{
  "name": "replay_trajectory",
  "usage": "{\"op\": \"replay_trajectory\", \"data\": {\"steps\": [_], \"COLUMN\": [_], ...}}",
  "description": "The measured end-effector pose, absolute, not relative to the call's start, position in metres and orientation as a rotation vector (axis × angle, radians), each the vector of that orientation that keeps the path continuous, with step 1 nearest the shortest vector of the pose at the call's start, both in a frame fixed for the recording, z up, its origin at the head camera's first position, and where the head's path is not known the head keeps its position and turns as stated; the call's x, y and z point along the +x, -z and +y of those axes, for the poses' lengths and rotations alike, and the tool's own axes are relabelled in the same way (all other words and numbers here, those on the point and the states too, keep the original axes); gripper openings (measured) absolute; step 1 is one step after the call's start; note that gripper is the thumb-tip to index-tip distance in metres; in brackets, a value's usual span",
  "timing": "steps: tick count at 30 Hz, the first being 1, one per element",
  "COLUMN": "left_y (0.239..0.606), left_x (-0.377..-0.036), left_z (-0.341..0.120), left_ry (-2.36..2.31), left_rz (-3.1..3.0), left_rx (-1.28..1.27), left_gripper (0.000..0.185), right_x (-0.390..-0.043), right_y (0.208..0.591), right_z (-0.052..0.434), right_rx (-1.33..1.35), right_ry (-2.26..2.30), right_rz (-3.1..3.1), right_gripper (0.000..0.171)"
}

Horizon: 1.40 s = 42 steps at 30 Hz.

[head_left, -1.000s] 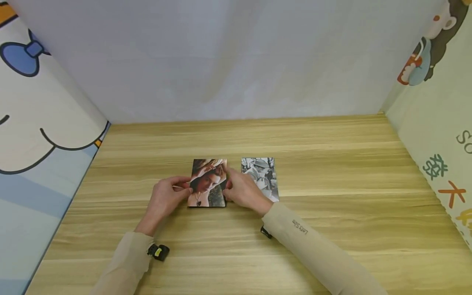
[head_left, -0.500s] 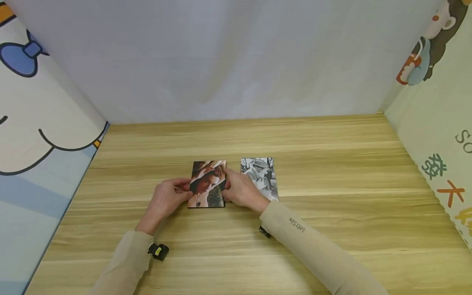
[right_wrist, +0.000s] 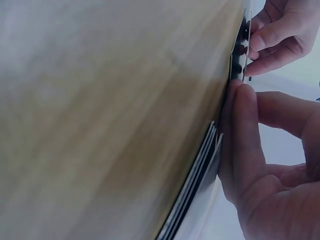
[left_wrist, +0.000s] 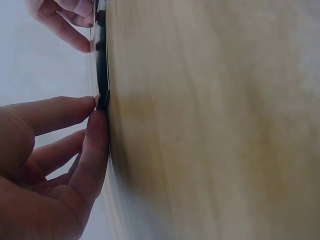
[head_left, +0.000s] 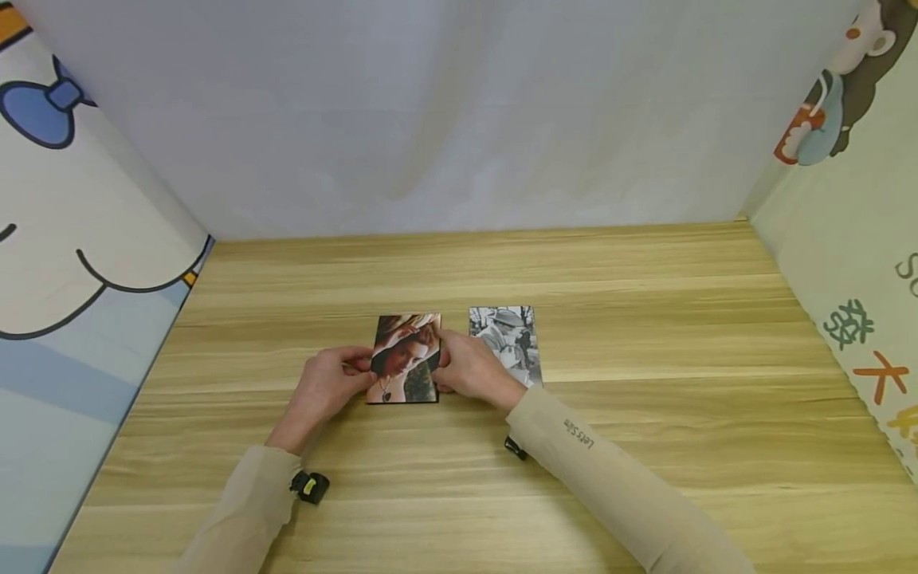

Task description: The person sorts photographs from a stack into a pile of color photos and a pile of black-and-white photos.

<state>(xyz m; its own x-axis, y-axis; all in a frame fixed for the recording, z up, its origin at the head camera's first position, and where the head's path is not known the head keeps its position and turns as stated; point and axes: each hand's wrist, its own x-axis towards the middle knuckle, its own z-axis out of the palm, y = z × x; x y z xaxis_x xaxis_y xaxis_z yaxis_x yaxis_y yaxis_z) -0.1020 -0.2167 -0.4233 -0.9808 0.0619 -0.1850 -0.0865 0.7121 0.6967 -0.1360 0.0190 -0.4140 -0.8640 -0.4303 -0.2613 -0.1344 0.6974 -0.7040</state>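
A colour photo card with a portrait and a heart pendant lies between my two hands, left of the table's middle. My left hand pinches its left edge between thumb and fingers. On the opposite edge, my right hand holds it likewise. In the left wrist view the photo card appears edge-on, with a dark layer beneath; how many pieces are stacked there I cannot tell. Just to the right lies a black-and-white photo card, partly covered by my right hand; the right wrist view shows several layers in that pile.
The wood-grain table meets a pale wall at the back. Printed panels stand at the left and right. A small black device sits at my left wrist.
The colour card has come slightly nearer the table's front edge, with both hands keeping hold of it. The black-and-white card stays in place.
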Motion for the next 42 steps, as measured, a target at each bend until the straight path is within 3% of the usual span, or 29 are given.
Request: {"op": "replay_trajectory", "data": {"steps": [5, 11, 14, 17, 21, 24, 42], "left_y": [0.423, 0.423, 0.422, 0.421, 0.422, 0.422, 0.414], "left_x": [-0.103, -0.103, -0.103, -0.103, -0.103, -0.102, -0.087], "left_z": [-0.216, -0.215, -0.215, -0.214, -0.214, -0.214, -0.2], "left_ry": [-1.089, -1.05, -1.042, -1.038, -1.041, -1.044, -1.312], "left_rz": [2.729, 2.75, 2.758, 2.763, 2.767, 2.776, 2.842], "left_rx": [-0.031, -0.017, -0.008, -0.005, -0.007, -0.003, -0.033], "left_gripper": [0.042, 0.041, 0.041, 0.041, 0.042, 0.041, 0.049], "right_x": [-0.137, -0.138, -0.138, -0.137, -0.135, -0.134, -0.122], "right_y": [0.414, 0.415, 0.415, 0.415, 0.414, 0.414, 0.398], "right_z": [0.019, 0.019, 0.019, 0.019, 0.02, 0.021, 0.047], "right_rx": [-0.449, -0.471, -0.481, -0.481, -0.474, -0.478, -0.372], "right_ry": [0.987, 0.966, 0.959, 0.963, 0.991, 1.008, 1.312], "right_rz": [2.508, 2.517, 2.526, 2.52, 2.498, 2.491, 2.414], "right_gripper": [0.05, 0.023, 0.02, 0.03, 0.062, 0.075, 0.067]}}
